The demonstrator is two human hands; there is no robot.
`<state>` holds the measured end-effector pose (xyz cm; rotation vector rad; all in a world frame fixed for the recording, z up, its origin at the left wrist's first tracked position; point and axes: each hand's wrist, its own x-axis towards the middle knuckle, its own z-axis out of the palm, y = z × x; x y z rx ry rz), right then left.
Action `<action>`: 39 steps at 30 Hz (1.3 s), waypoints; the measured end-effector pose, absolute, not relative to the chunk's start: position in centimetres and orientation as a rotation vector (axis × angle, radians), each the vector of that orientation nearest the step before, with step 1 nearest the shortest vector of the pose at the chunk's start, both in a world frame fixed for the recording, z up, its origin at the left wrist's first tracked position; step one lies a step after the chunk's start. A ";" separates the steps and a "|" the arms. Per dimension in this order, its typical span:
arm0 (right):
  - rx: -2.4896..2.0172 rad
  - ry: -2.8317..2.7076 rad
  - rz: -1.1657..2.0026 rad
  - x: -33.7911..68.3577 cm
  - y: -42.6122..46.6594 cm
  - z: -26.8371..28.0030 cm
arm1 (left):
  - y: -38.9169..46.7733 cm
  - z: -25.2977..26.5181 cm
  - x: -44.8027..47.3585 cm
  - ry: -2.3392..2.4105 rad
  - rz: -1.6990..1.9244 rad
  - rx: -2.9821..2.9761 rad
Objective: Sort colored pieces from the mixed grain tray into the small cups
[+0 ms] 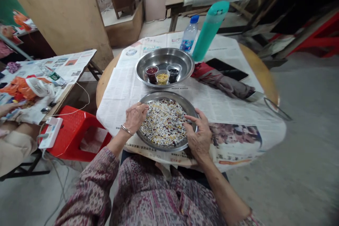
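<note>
A round metal tray (182, 96) lies on the newspaper in front of me, spread with mixed white, yellow, dark red and black grains and beans (164, 122). At its left rim is my left hand (135, 116), with a bracelet at the wrist. Its fingers are curled closed with the tips over the beans; whatever they pinch is too small to name. Over the right rim reaches my right hand (200, 132), thumb and fingers apart, the tips close to the beans. Behind stands a metal basin (143, 60) holding a cup of red beans (152, 74), a cup of yellow beans (162, 77) and a cup of black beans (173, 72).
A water bottle (189, 33) and a tall teal bottle (210, 31) stand behind the basin. To the right lie a folded umbrella (225, 83) and a dark tablet (227, 69). A red stool (76, 134) bears a power strip (51, 132). Another person sits at the left.
</note>
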<state>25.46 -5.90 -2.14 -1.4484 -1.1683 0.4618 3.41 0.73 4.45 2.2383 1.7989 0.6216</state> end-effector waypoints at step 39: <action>-1.435 -1.168 0.463 25.4 -5.9 -2.0 | -1.5 7.1 4.5 1.014 0.994 0.412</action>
